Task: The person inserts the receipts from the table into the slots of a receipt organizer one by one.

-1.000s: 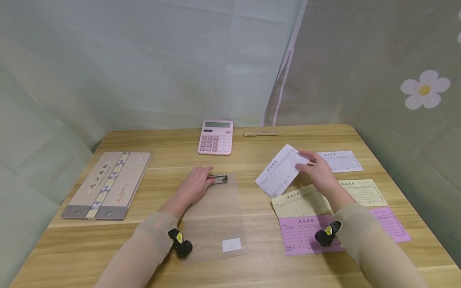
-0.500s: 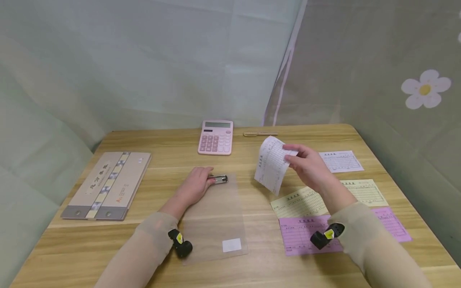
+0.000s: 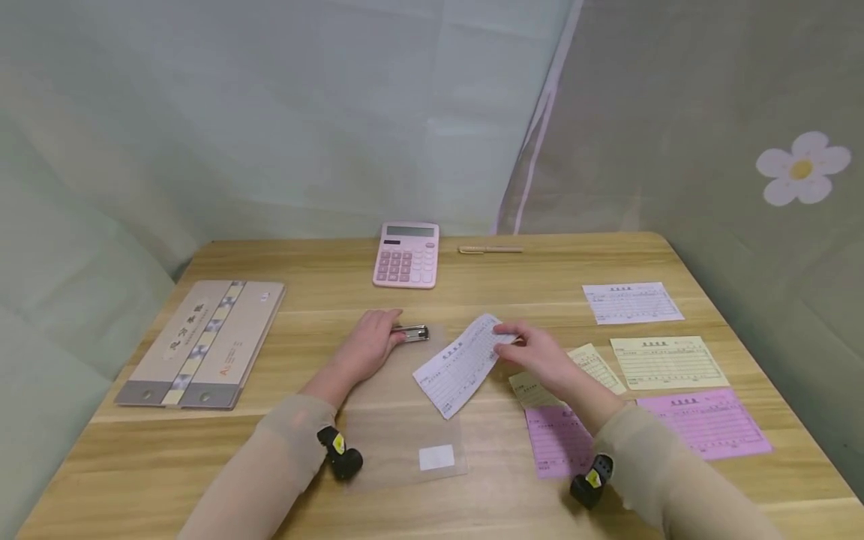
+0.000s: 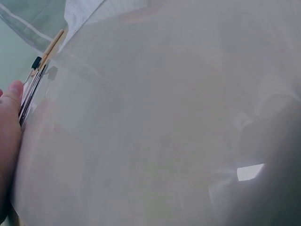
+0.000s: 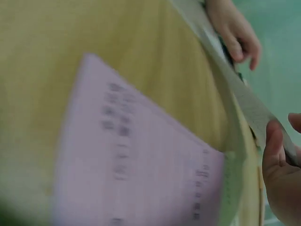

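My left hand (image 3: 364, 346) grips the metal clip (image 3: 413, 333) at the top of a translucent clipboard (image 3: 398, 427), which lies flat on the table. In the left wrist view the thumb (image 4: 15, 89) lies along the clip, and the other fingers are mostly out of sight. My right hand (image 3: 540, 360) pinches a white printed form (image 3: 454, 369) by its right edge between thumb and fingers. The form hangs tilted and slightly bent over the clipboard's upper right part. Below the right forearm are a yellow form (image 3: 597, 367) and a pink form (image 3: 555, 442).
At the right lie another white form (image 3: 632, 303), a yellow form (image 3: 668, 363) and a pink form (image 3: 705, 424). A pink calculator (image 3: 406, 255) and a pen (image 3: 490, 250) are at the back. A beige ledger book (image 3: 202, 341) lies on the left.
My right hand has carried the white form leftward and toward me, from above the yellow form to over the clipboard. My left hand keeps its place at the clip.
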Demonstrator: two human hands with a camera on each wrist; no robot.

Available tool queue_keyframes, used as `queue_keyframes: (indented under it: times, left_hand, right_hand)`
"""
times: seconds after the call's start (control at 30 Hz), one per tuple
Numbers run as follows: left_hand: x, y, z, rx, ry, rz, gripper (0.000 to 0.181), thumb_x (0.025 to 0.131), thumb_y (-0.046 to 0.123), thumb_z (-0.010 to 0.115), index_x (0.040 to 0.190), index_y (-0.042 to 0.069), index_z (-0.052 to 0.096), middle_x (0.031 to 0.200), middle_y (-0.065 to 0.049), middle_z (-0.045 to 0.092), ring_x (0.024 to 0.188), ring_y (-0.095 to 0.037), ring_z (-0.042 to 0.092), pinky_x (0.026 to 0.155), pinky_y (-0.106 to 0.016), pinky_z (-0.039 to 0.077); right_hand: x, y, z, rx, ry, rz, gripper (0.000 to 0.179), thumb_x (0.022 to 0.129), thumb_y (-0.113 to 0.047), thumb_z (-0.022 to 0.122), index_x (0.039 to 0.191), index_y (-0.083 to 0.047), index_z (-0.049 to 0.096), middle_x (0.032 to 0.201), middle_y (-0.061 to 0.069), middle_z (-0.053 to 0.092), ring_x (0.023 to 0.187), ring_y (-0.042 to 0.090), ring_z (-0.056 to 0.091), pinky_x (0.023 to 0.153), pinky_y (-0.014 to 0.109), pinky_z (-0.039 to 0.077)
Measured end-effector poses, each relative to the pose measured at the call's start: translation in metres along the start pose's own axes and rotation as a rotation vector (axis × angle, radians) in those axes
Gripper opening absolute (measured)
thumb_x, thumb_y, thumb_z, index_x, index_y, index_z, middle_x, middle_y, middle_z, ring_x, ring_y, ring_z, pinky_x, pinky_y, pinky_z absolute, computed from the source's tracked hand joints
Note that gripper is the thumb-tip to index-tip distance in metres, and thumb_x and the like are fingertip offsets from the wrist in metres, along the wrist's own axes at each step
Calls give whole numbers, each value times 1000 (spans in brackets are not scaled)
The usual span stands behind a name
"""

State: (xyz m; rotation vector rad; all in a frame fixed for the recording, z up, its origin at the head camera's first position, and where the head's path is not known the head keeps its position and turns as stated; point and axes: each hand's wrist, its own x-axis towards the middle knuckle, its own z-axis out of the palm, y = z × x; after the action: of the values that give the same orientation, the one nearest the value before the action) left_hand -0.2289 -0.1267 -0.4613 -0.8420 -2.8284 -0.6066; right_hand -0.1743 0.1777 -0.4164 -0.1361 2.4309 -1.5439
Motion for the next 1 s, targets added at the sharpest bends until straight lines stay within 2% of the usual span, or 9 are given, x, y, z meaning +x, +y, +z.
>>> queue_keyframes:
  times: [0.27,0.4,0.63,0.87,1.0]
  left_hand:
    - [1,2,-2,-10,-31,-21,51,96,27,52,133,-6,41,119,-22,54,116,-36,46,102,-46,34]
    - [1,2,-2,-20,-31,-26,51,96,27,53,133,-6,41,121,-23,53,117,-36,46,103,-46,34]
    - [1,0,-1,-7,-32,-14,52,96,27,53,134,-6,40,120,-22,53,117,-36,46,102,-46,35]
    - [4,-1,0,31,-58,-17,54,96,29,52,136,-4,38,119,-20,54,116,-34,47,102,-44,36]
    - [5,0,0,40,-78,-32,54,96,29,52,136,-3,38,121,-21,54,117,-34,47,102,-45,36]
  right_hand:
    - [-15,0,39,85,-212,-8,53,85,-12,66,132,2,46,94,11,66,78,22,65,73,32,53]
    - [-18,-6,62,137,-254,2,57,83,-8,67,134,1,42,87,11,67,75,24,66,72,32,54]
    - [-11,-7,90,183,-198,-11,53,82,-1,64,132,2,44,83,11,65,74,21,66,68,31,56]
    - [-7,-8,104,257,-157,-6,56,82,3,62,134,5,40,83,15,62,73,23,66,67,32,56]
    - [-6,-8,112,316,-97,6,62,81,4,61,137,6,36,87,16,61,74,22,66,68,32,56]
